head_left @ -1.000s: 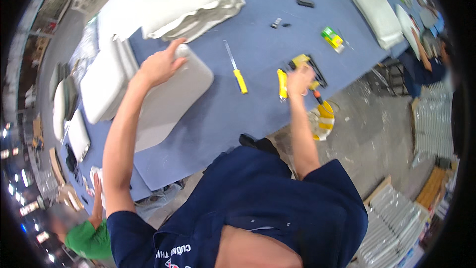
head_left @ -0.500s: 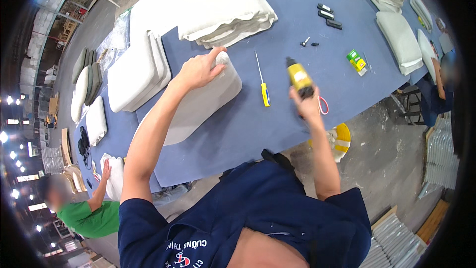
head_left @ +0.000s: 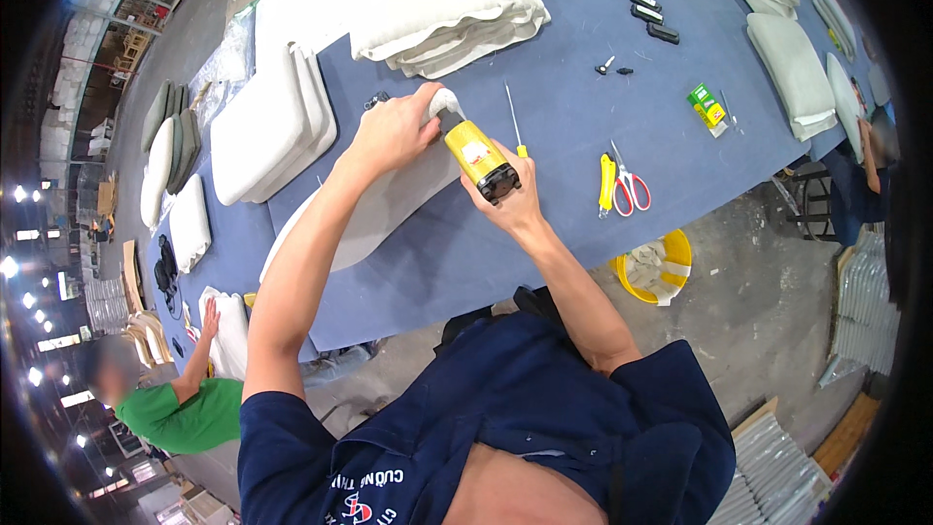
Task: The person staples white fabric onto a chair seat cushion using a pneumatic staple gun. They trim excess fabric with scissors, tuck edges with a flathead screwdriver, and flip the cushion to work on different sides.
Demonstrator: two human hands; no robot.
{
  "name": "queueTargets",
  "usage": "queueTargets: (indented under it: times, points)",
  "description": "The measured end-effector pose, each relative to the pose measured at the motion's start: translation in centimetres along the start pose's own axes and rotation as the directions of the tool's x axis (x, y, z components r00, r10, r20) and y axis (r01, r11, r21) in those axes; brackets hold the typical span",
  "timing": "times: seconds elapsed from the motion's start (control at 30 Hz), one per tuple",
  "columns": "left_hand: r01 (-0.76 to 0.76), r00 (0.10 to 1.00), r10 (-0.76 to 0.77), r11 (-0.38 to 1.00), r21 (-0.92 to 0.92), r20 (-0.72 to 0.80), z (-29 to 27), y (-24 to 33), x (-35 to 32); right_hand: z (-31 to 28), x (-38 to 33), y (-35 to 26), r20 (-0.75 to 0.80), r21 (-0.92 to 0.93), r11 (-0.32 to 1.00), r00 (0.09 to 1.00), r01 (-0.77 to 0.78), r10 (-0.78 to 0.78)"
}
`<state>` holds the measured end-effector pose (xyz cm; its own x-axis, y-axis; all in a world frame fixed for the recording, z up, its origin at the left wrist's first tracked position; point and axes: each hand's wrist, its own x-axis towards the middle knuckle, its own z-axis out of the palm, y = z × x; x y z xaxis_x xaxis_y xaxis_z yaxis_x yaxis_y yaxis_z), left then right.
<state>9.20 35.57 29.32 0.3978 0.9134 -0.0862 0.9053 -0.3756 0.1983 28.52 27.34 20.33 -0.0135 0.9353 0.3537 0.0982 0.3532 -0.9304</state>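
Observation:
My left hand (head_left: 397,133) is closed on the far end of a light grey seat cushion (head_left: 384,214), pinching its fabric at the corner. In my right hand (head_left: 515,196) is a yellow and black handheld power tool (head_left: 473,151), its exact kind unclear. The tool's dark nose points at the cushion's end, close to my left fingers; I cannot tell whether it touches. Part of the cushion is hidden under my left forearm and the tool. Just right of the tool lies a screwdriver (head_left: 515,117) with a yellow handle, partly covered by my right hand.
On the blue table (head_left: 573,39) lie red-handled scissors (head_left: 630,190), a yellow cutter knife (head_left: 606,185), a green and yellow box (head_left: 708,107) and black blocks (head_left: 646,15). Cushion stacks (head_left: 277,131) and folded fabric (head_left: 447,15) stand around. A yellow bucket (head_left: 622,277) is below. Co-workers are at both sides.
My right hand has brought the power tool left from over the table to the cushion's end, uncovering the scissors and cutter knife. My left hand stays at the cushion corner.

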Motion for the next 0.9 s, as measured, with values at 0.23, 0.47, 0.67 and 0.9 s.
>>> queueTargets:
  times: [0.23, 0.47, 0.67, 0.9]
  points:
    - [-0.055, 0.998, 0.057, 0.998, 0.042, -0.039, 0.8, 0.2, 0.4, -0.1, 0.2, 2.6, -0.016, -0.011, 0.999, 0.999, 0.036, -0.036]
    - [-0.051, 0.996, 0.053, 0.998, -0.037, 0.072, -1.1, -0.6, 1.5, -1.7, 2.2, 0.2, 0.085, 0.091, 0.981, 0.983, -0.172, 0.164]
    - [-0.015, 0.809, 0.057, 0.997, -0.077, 0.584, -3.1, 2.3, 4.6, -12.7, -2.5, 1.9, 0.172, 0.057, 0.842, 0.836, -0.536, 0.521]
    - [-0.084, 0.798, 0.457, 0.730, -0.678, 0.393, 6.5, 8.1, 0.7, -24.9, -4.9, 18.0, -0.297, -0.758, 0.402, 0.821, -0.514, 0.488]
